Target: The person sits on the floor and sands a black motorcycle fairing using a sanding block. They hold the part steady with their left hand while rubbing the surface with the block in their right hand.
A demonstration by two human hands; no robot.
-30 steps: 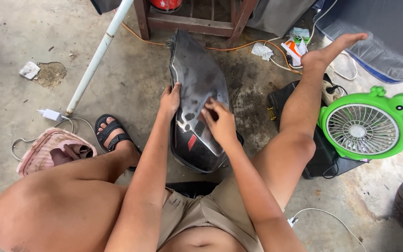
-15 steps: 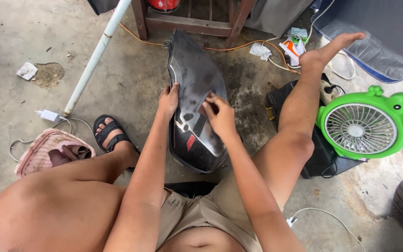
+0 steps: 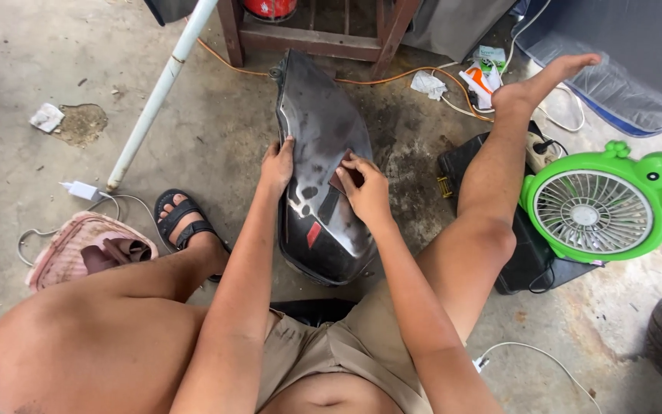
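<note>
While the left hand (image 3: 279,165) grips the glossy curved black panel (image 3: 317,169), the right hand (image 3: 365,192) pinches brown sandpaper (image 3: 340,181).

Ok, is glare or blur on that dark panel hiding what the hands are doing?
Head view: sharp, in even daylight. The black panel shows pale sheen near its lower middle, mild, not washing out detail. The left hand grips its edge; the right hand presses a small brown piece against it, mostly covered by fingers. Wide-angle bending shows at the frame edges.

Single view from the head, looking steeply down and forward, close over own arms and knees, onto the concrete floor (image 3: 216,138); green fan (image 3: 595,207) at right edge.
</note>
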